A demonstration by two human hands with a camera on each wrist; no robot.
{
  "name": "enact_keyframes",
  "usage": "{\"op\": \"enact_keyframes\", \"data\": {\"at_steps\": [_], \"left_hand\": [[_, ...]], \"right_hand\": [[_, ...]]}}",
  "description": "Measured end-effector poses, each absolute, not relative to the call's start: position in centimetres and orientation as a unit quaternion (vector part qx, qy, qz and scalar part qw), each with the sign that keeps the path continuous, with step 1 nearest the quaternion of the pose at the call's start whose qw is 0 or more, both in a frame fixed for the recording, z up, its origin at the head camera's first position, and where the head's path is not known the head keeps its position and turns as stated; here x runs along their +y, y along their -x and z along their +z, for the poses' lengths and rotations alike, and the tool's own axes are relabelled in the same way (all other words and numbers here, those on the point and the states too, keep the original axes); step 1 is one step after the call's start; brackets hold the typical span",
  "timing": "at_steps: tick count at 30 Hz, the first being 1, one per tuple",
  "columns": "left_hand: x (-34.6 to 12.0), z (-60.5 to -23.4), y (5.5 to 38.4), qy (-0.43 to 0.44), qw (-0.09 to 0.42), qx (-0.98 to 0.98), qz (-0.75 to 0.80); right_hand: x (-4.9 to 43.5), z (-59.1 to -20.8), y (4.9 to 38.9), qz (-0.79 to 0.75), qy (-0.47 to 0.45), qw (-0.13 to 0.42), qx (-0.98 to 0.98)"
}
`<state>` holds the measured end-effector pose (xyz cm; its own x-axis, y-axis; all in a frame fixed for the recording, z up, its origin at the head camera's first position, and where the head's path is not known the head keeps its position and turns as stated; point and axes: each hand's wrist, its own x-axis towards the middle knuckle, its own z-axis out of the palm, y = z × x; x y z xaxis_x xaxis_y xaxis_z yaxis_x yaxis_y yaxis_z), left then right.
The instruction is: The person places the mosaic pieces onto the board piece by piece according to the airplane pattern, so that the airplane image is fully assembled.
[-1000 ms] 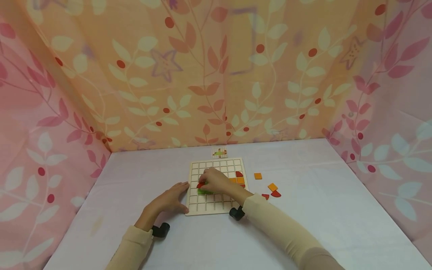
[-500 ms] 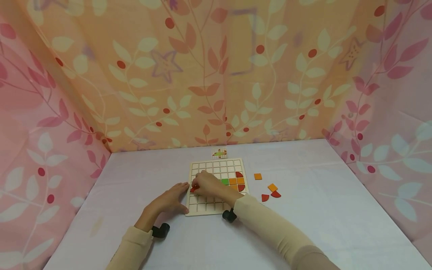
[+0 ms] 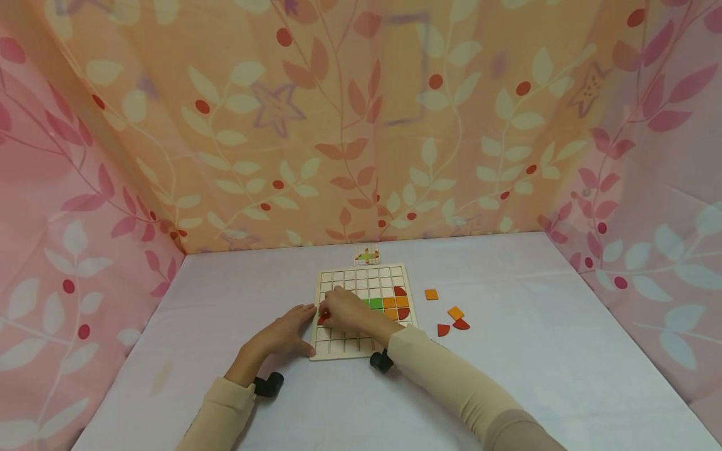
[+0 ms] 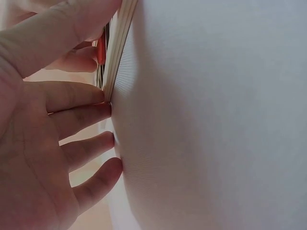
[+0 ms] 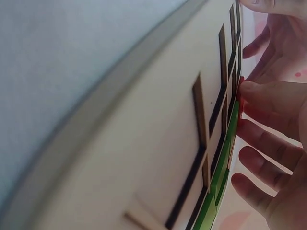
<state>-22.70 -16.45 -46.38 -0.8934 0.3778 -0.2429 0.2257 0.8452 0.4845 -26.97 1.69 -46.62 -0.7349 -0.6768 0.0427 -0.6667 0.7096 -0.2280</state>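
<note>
The wooden grid board [image 3: 336, 346] lies flat on the table. My right hand [image 3: 348, 311] is over its left side, pinching a small red tile [image 3: 322, 320] between thumb and finger at the leftmost squares. The right wrist view shows this red tile [image 5: 241, 111] just past a row of green tiles [image 5: 232, 125]. My left hand [image 3: 282, 333] has its fingers spread, touching the board's left edge; the left wrist view shows those fingertips [image 4: 104, 111] along the edge. Green tiles [image 3: 376, 303], orange square tiles [image 3: 389, 302] and red quarter-circle tiles [image 3: 403, 313] sit in the grid. My right hand hides some squares.
To the board's right lie loose orange square tiles [image 3: 431, 294] and loose red quarter-circle tiles [image 3: 443, 330]. A small printed pattern card [image 3: 367, 254] lies behind the board. Patterned cloth walls [image 3: 361, 125] enclose the white table [image 3: 225, 300] at the back and sides.
My right hand has moved left across the board with the red tile to the leftmost squares, uncovering green tiles. In the last half second it has barely shifted. My left hand has stayed put.
</note>
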Motion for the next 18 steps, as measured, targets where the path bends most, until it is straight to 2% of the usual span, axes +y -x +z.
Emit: {"op": "enact_keyframes", "data": {"at_steps": [18], "left_hand": [[-16.34, -46.34, 22.77, -0.157, 0.173, 0.945, 0.227]], "right_hand": [[1.58, -46.62, 26.83, -0.095, 0.383, 0.013, 0.919]]}}
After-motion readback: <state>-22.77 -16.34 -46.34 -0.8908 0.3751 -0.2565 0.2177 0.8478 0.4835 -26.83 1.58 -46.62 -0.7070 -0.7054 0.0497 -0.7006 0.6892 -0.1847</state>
